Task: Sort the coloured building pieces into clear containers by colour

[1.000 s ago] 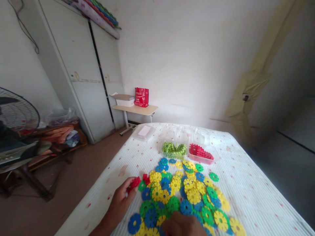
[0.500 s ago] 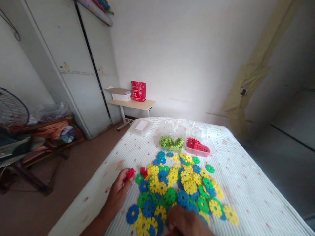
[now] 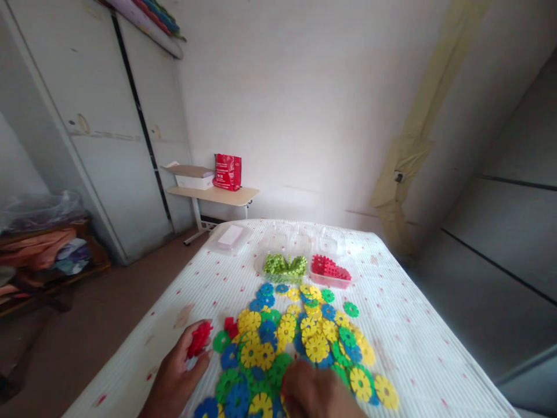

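Since half a second ago the head view has swung left and dipped: the fan is gone from the edge, and the pile of toy discs point(image 3: 296, 339) sits lower in the picture.

Left hand point(image 3: 176, 377) lies at the pile's left edge, thumb and fingers pinched on a small cluster of red pieces point(image 3: 199, 338). One more loose red piece point(image 3: 230, 326) lies just beside it, against the pile's left rim.

Right hand point(image 3: 315, 395) rests on the near edge of the pile, back of the hand to the camera. Fingers are hidden underneath, so whether it grips anything cannot be told.

Beyond the pile, toward the wall: a clear tub of green pieces point(image 3: 285, 266) and, touching its right side, a tub of red pieces point(image 3: 329, 270). Further back left of those, a lidded clear box point(image 3: 229, 236). All on the white dotted bedcover point(image 3: 413, 337).

Handling, judged: the red pieces look like thin, stiff plastic, very light, toothed at the rim (likely to snag on neighbours and to slide on the cloth). Best taken across the flat faces or by opposite rim notches, a fingertip pinch.
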{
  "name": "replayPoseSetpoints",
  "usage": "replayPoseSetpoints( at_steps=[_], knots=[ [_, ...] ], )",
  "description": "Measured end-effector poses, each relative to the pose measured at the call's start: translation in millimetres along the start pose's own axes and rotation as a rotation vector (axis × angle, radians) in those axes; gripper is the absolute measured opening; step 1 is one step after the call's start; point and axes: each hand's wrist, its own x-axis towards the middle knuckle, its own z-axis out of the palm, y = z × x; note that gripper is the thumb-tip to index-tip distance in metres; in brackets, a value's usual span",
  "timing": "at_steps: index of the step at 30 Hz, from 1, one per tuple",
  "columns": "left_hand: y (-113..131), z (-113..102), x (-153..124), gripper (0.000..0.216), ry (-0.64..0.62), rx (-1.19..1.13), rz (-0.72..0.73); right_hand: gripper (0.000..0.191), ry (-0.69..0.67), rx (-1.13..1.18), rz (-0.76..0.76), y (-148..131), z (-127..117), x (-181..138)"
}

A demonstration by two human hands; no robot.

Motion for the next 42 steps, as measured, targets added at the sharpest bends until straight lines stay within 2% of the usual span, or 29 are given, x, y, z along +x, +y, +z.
replayPoseSetpoints(
  at_steps=[1,4,7,9,11,14,18,21,25,28,32,35,39,42],
  knots=[
    [-0.8,0.0,0.7,0.048,0.007,0.001,0.0,0.015,0.035,-0.025,0.026,11.5,-13.0,7.6],
    [-3.7,0.9,2.9,0.048,0.006,-0.01,0.0,0.013,0.305,-0.199,0.289,60.1,-55.8,30.5],
    [-4.2,1.6,4.2,0.049,0.011,-0.013,-0.005,0.014,0.384,-0.407,0.423,114.3,-85.6,49.4],
    [-0.8,1.1,3.6,0.048,0.02,0.001,0.002,0.023,0.39,-0.472,0.436,141.8,-92.8,57.7],
    [5.5,0.1,1.9,0.048,0.022,0.022,0.017,0.03,0.4,-0.485,0.422,157.6,-92.8,60.6],
    [16.4,0.6,0.0,0.049,-0.002,0.052,0.072,0.033,0.463,-0.511,0.405,164.3,-89.8,51.5],
    [25.7,9.0,6.1,0.054,-0.056,0.107,0.191,0.035,0.531,-0.506,0.435,167.1,-91.2,15.7],
    [30.8,16.8,17.3,0.048,-0.097,0.189,0.254,0.036,0.503,-0.504,0.518,177.4,-92.6,-22.3],
    [39.3,21.1,29.9,0.035,-0.188,0.246,0.249,0.036,0.473,-0.496,0.652,198.0,-88.6,-74.4],
    [41.5,21.1,32.9,0.027,-0.238,0.222,0.257,0.035,0.437,-0.455,0.767,209.6,-83.5,-100.7],
    [32.7,20.7,35.3,0.022,-0.175,0.065,0.185,0.04,0.448,-0.393,0.937,214.3,-81.5,-108.1],
    [23.4,19.7,39.3,0.021,-0.11,-0.079,0.094,0.043,0.44,-0.359,0.968,213.2,-82.6,-104.4],
    [20.5,21.2,41.4,0.011,-0.132,0.004,0.163,0.043,0.414,-0.344,0.97,213.0,-82.2,-104.2],
    [27.0,23.8,38.1,0.011,-0.083,0.032,0.158,0.042,0.399,-0.352,0.963,215.1,-81.1,-106.0]
  ],
)
